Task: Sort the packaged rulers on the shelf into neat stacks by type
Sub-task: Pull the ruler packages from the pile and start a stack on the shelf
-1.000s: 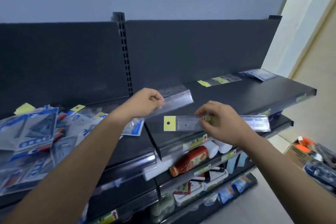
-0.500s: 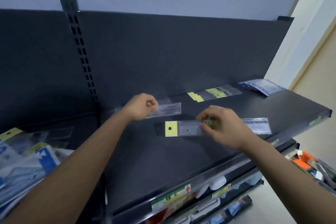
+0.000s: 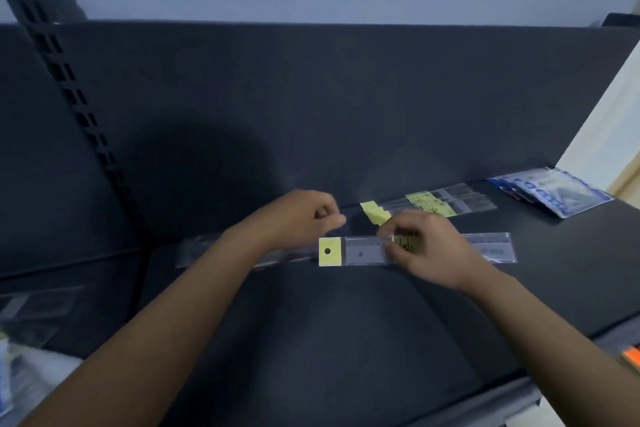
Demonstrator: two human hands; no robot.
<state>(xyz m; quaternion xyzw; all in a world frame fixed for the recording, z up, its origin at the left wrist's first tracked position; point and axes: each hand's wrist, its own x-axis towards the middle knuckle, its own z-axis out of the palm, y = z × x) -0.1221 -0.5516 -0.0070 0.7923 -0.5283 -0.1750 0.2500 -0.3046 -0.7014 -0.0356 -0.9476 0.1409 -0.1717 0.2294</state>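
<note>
Nearest, over the dark shelf (image 3: 311, 340), our right hand (image 3: 429, 250) pinches 1 packaged ruler (image 3: 363, 252) near its middle, yellow header pointing left. Just beside it our left hand (image 3: 301, 218) is curled; whether it grips the blurred clear packet (image 3: 207, 253) under its wrist we cannot tell. Farther back lies a stack of yellow-tagged rulers (image 3: 450, 204), then blue packets (image 3: 561, 194) at the far right.
</note>
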